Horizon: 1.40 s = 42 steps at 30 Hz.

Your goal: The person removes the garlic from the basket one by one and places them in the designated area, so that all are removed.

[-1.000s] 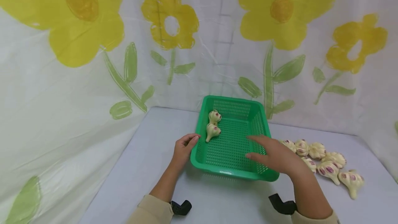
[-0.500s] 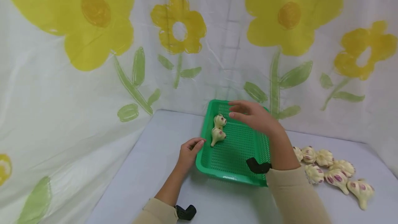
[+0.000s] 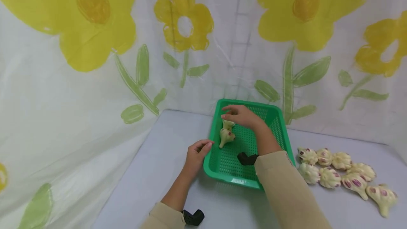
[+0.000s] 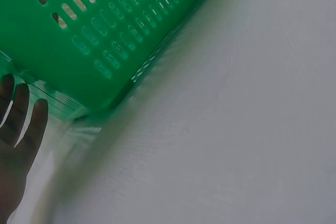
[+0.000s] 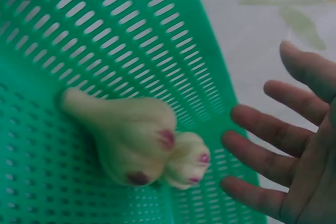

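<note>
The green plastic basket (image 3: 248, 182) has slotted walls and stands on the table. Inside, along its left wall, lie two pale garlic bulbs with purple patches: the nearer garlic bulb (image 3: 226, 136) shows whole, the farther garlic bulb (image 5: 188, 161) is partly covered by my right hand in the head view. My right hand (image 3: 243, 116) hovers over that far end with spread, slightly bent fingers (image 5: 262, 156) and nothing in them. At the left rim, my left hand (image 3: 195, 154) pinches the basket's edge between thumb and forefinger; its other fingers (image 4: 32, 124) extend along the outer wall.
Several more garlic bulbs (image 3: 329, 177) lie in two rough rows on the white table (image 3: 159, 158), right of the basket. Behind the basket hangs a white curtain (image 3: 222, 80) with yellow flowers. A black wrist camera mount (image 3: 247, 159) sits on each wrist.
My right hand has moved from the basket's right side leftward to above the far garlic bulb. My left hand has stayed at the rim. The head view has shifted slightly.
</note>
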Motion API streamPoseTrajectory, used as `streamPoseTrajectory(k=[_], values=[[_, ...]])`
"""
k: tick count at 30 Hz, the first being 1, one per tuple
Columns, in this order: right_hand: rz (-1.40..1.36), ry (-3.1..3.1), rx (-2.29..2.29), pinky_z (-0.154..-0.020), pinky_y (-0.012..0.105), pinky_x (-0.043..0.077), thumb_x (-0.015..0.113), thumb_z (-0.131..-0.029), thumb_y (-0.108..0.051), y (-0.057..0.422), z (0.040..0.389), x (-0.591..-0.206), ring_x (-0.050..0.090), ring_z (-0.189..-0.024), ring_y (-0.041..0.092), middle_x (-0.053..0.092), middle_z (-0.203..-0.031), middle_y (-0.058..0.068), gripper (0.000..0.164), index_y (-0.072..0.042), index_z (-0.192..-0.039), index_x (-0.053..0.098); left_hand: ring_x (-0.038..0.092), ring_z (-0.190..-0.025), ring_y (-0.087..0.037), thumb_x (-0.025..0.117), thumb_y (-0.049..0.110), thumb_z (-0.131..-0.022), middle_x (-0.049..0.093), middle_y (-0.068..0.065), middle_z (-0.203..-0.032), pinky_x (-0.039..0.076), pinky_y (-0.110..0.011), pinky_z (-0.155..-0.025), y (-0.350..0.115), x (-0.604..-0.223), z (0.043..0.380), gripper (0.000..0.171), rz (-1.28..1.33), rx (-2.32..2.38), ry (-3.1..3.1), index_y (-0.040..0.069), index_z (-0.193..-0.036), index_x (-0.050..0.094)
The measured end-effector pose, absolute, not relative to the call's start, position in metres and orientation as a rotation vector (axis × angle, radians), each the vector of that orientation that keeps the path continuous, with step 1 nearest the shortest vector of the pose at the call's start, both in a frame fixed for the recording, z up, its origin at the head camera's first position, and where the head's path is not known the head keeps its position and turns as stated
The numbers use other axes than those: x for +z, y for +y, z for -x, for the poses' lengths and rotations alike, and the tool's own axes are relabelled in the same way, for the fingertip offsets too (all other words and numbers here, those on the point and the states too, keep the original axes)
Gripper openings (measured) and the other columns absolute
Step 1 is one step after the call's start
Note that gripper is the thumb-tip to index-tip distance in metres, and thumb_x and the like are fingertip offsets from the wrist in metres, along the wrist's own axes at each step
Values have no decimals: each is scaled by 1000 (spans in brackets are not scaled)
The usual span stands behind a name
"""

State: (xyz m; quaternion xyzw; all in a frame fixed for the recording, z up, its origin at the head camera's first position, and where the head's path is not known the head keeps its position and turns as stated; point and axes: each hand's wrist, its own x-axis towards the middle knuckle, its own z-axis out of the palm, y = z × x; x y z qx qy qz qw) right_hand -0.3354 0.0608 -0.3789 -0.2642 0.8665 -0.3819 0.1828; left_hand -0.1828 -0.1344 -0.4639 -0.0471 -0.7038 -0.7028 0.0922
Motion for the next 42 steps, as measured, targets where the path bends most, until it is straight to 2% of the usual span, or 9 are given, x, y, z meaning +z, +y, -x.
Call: streamPoseTrajectory(k=[6, 18, 28, 36, 42], values=[[770, 2436, -927, -101, 53, 45, 59, -98, -39, 59, 343, -397, 52, -128, 37, 56, -139, 19, 56, -10, -144, 48, 60, -99, -7, 59, 14, -98, 69, -21, -111, 49, -24, -87, -136, -462, 185, 22, 133, -2066, -2107, -1, -108, 71], [799, 2396, -673, -99, 48, 47, 72, -90, -29, 53, 343, -400, 51, -127, 36, 55, -137, 21, 61, -7, -142, 51, 61, -99, -7, 59, 15, -99, 68, -24, -112, 49, -24, -86, -139, -460, 187, 22, 136, -2071, -2096, -1, -108, 71], [791, 2370, -657, -92, 43, 51, 71, -87, -15, 54, 343, -405, 54, -123, 36, 55, -136, 22, 60, -4, -143, 50, 61, -98, -8, 60, 14, -98, 69, -23, -109, 49, -24, -85, -138, -462, 188, 21, 128, -2061, -2074, -2, -106, 71], [703, 2337, -665, -89, 51, 52, 71, -88, -15, 56, 339, -410, 53, -124, 36, 54, -138, 20, 62, -4, -144, 48, 61, -98, -6, 59, 13, -98, 69, -23, -112, 49, -23, -85, -137, -483, 197, 21, 106, -2101, -2080, -3, -107, 70], [710, 2357, -642, -84, 47, 54, 70, -89, -18, 57, 339, -411, 56, -118, 34, 55, -135, 20, 61, -5, -144, 48, 62, -97, -7, 58, 13, -99, 69, -22, -110, 50, -22, -84, -136, -498, 204, 20, 115, -2093, -2051, -2, -107, 70]])
